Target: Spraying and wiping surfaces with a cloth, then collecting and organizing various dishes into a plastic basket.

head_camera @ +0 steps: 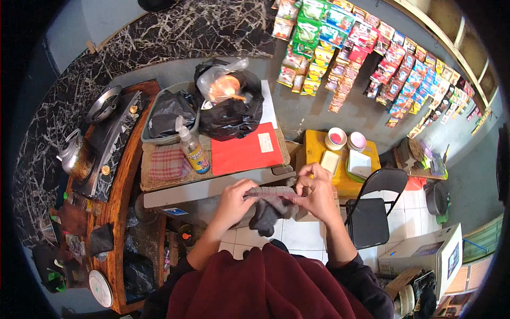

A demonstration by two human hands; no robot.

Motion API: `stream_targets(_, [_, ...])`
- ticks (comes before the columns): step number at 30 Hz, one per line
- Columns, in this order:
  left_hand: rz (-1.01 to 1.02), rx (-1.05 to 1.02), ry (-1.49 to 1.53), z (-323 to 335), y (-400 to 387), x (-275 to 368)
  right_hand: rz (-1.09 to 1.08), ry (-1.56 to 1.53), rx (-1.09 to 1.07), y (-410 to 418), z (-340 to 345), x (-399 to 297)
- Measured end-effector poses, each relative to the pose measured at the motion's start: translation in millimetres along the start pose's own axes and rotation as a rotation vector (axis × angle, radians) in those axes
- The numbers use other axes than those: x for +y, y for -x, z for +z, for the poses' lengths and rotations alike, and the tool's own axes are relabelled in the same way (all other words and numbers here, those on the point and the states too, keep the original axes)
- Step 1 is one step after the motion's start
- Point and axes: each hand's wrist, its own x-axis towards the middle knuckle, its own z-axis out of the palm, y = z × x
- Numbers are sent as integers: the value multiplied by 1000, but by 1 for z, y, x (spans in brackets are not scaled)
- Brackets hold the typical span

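Observation:
A dark grey cloth [267, 215] hangs in front of my body, its upper edge stretched between my two hands. My left hand [238, 199] pinches one end of that edge with thumb and fingers. At the other end, my right hand [316, 193] grips the cloth between thumb and forefinger, its other fingers curled. The lower part droops in a bunched fold above the tiled floor. Just beyond my hands is a cloth-covered surface with a red folder [243, 153], a spray bottle [195, 149] and a folded checked cloth [169, 161].
Behind the folder sit a black plastic bag [235, 119] and a grey-green basin [148, 133]. A kettle [79, 157] and a wok [104, 104] stand on the stove at left. To the right are a yellow table [312, 149] with bowls and a black folding chair [368, 225]. Sachet strips [308, 30] hang on the wall.

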Motion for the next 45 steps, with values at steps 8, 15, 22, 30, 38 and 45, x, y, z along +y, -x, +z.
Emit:
stream_targets(8, [-73,-46,-278,-27,16,-6,193,-256,-524,-15,-24,32])
stream_targets(15, [-184,133,-346,-38,55,-15,-44,101,-306,-17,-54,95])
stream_targets(22, [-161,235,-72,-9,49,15,131,540,198,-99,-6,141])
stream_targets(30, [-242,498,92,0,36,-22,66,56,97,-173,103,106])
stream_targets(38, [-297,531,-574,11,49,-34,195,363,-235,-125,153,110])
stream_targets(45, [43,190,-665,24,9,-16,232,295,-403,-135,139,92])
